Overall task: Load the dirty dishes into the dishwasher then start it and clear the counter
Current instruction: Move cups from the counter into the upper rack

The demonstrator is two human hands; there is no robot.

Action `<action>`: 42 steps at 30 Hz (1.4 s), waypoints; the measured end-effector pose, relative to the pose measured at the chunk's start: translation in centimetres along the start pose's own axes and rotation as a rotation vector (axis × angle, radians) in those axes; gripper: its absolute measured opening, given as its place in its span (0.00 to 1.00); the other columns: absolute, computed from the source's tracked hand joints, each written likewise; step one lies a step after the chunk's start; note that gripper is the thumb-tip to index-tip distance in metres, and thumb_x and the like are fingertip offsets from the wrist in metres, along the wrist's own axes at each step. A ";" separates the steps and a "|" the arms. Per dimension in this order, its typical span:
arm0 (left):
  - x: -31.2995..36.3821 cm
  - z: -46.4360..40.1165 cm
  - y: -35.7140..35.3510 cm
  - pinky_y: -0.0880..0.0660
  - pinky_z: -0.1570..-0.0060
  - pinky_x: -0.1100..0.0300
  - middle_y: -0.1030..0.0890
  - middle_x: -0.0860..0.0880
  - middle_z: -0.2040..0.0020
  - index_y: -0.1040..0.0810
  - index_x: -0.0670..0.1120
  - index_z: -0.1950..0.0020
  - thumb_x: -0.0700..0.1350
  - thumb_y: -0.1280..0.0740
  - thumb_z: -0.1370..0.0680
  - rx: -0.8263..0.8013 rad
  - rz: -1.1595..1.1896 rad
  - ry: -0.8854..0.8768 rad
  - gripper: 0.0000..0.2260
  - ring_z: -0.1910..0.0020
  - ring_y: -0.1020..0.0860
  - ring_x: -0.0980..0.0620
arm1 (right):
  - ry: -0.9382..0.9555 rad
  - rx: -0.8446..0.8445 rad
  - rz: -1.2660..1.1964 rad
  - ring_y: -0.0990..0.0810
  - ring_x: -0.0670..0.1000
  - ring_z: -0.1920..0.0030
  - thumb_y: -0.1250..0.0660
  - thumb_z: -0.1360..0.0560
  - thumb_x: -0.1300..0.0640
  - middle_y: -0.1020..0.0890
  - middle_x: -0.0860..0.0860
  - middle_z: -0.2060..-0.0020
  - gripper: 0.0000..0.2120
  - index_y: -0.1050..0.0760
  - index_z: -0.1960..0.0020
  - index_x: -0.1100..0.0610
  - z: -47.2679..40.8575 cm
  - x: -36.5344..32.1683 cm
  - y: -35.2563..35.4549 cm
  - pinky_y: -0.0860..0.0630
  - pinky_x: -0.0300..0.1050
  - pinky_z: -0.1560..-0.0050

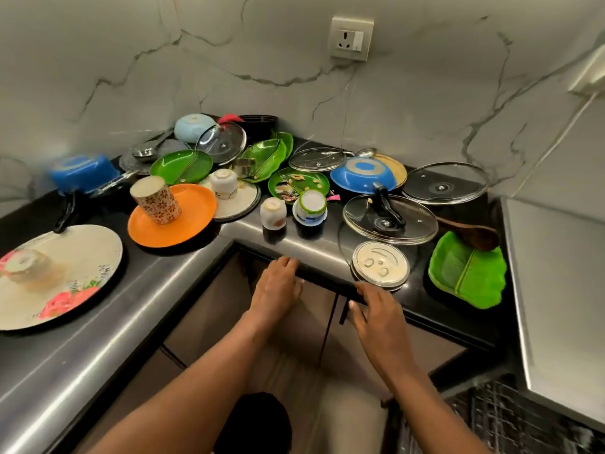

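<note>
Your left hand (278, 288) and right hand (379, 317), fingers relaxed and holding nothing, rest at the counter (294, 239) edge, just below the small round lid (380, 263).

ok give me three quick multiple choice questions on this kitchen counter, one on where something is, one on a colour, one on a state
1. Where does the floral tumbler stand?
A. on the orange plate
B. in the blue pan
C. on the wooden spoon

2. What colour is the leaf-shaped tray nearest the right hand?
A. orange
B. green
C. blue

3. How does the small white cup near the counter edge sit?
A. on its side
B. upright and full
C. upside down

Answers:
1 A, the tumbler rests mouth down on the orange plate.
2 B, the tray is bright green.
3 C, the cup's base ring faces up.
</note>
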State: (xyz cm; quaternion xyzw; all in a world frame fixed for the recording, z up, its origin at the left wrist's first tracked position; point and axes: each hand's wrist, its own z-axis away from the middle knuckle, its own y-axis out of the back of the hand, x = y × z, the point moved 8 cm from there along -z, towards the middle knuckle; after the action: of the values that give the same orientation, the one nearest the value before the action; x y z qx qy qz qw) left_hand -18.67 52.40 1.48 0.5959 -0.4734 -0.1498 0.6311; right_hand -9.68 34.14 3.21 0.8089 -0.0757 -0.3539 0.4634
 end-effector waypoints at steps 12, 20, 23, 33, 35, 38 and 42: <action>-0.4 -11.2 -3.7 0.30 0.40 0.48 0.27 0.43 0.37 0.28 0.43 0.34 0.52 0.29 0.27 -0.263 -0.213 -0.139 0.25 0.38 0.29 0.42 | 0.122 -0.181 0.131 0.32 0.60 0.36 0.28 0.27 0.50 0.34 0.59 0.32 0.36 0.41 0.25 0.55 -19.1 -2.2 -6.4 0.34 0.52 0.36; -1.6 -10.9 -5.5 0.30 0.39 0.47 0.36 0.45 0.28 0.33 0.45 0.28 0.50 0.29 0.26 -0.379 -0.201 -0.088 0.29 0.34 0.35 0.44 | 0.193 -0.282 0.164 0.36 0.62 0.32 0.33 0.25 0.56 0.45 0.58 0.25 0.32 0.42 0.24 0.50 -24.0 -2.4 -11.6 0.31 0.55 0.37; -1.4 -11.1 -5.0 0.28 0.42 0.49 0.36 0.46 0.29 0.34 0.45 0.28 0.51 0.29 0.26 -0.403 -0.235 -0.072 0.30 0.35 0.35 0.45 | 0.167 -0.203 0.111 0.32 0.61 0.36 0.32 0.26 0.55 0.38 0.58 0.30 0.30 0.38 0.27 0.53 -24.1 -2.2 -10.7 0.28 0.54 0.40; 0.6 -7.6 -3.0 0.31 0.38 0.53 0.32 0.46 0.30 0.31 0.46 0.30 0.48 0.36 0.21 -0.265 -0.230 -0.118 0.20 0.34 0.32 0.45 | 0.201 0.120 -0.020 0.34 0.62 0.37 0.28 0.32 0.48 0.35 0.64 0.37 0.39 0.39 0.28 0.62 -16.6 -4.8 -1.6 0.29 0.55 0.37; 1.5 -5.4 -2.6 0.29 0.43 0.53 0.27 0.45 0.38 0.28 0.45 0.35 0.45 0.35 0.22 -0.175 -0.196 -0.147 0.16 0.40 0.29 0.45 | 0.226 0.282 -0.077 0.34 0.62 0.34 0.28 0.31 0.50 0.35 0.65 0.36 0.37 0.37 0.30 0.68 -12.1 -5.0 1.3 0.33 0.49 0.34; 2.9 -1.2 -2.8 0.27 0.55 0.51 0.25 0.44 0.49 0.24 0.44 0.46 0.40 0.32 0.29 -0.069 -0.233 -0.263 0.12 0.51 0.25 0.43 | 0.142 0.392 -0.056 0.32 0.64 0.35 0.28 0.30 0.51 0.33 0.66 0.37 0.36 0.38 0.32 0.69 -4.4 -3.7 2.7 0.35 0.52 0.31; 5.0 5.4 -5.4 0.26 0.63 0.49 0.26 0.42 0.56 0.26 0.43 0.53 0.39 0.30 0.32 -0.065 -0.256 -0.390 0.10 0.58 0.25 0.40 | -0.081 0.319 -0.018 0.30 0.65 0.37 0.28 0.31 0.49 0.32 0.66 0.37 0.37 0.39 0.32 0.68 8.4 0.3 1.2 0.31 0.54 0.33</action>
State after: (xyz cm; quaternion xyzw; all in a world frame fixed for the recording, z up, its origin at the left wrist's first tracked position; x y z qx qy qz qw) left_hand -18.32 44.05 -2.13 0.5903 -0.5016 -0.3562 0.5226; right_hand -14.64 27.49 1.38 0.8579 -0.1426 -0.3739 0.3224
